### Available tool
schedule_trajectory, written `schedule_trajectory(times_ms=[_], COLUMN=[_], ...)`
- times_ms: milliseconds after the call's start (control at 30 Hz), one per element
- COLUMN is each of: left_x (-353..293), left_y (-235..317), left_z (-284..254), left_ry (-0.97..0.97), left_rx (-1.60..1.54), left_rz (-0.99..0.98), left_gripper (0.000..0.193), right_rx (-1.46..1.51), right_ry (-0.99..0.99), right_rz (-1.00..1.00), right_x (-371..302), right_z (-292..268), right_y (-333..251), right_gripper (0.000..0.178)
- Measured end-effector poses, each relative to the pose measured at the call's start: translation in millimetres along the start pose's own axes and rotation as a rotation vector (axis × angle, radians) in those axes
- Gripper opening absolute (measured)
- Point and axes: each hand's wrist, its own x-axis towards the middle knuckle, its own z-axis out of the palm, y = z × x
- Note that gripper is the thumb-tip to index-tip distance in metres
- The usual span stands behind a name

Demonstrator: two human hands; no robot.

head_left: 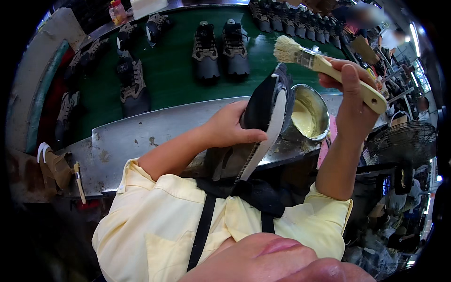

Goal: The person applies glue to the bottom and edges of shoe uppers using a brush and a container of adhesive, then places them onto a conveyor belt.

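Several shoes [205, 54] occupy the green belt [176, 75]; left hand [234, 124] grips dark upper [257, 105] near metal pot [321, 107], right hand [348, 82] grips brush [307, 58].

No legible words; no legible numbers

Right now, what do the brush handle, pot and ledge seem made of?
Brush handle: probably wood, pale and smooth; no clear grain, so plastic is possible.
Pot: metal, perhaps stainless steel, shiny, judging by bright reflections.
Ledge: likely sheet metal, dull grey and stained, with a soft sheen.
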Motion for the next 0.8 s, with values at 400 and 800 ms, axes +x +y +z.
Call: schedule_trajectory(times_ms=[400,800], left_x=[4.5,1.1], left_y=[54.3,56.1], left_z=[24.7,29.3], left_ry=[-0.011,0.005], left_rx=[0.653,0.708], left_rz=[-0.234,-0.228], left_gripper=[0.085,0.088], right_rx=[-0.387,-0.686], right_ry=[-0.126,0.038], right_rz=[0.224,0.092], right_x=[18.8,24.1], right_z=[-24.4,-54.5], right_y=[-36.9,-55.2], right_gripper=[0.025,0.028])
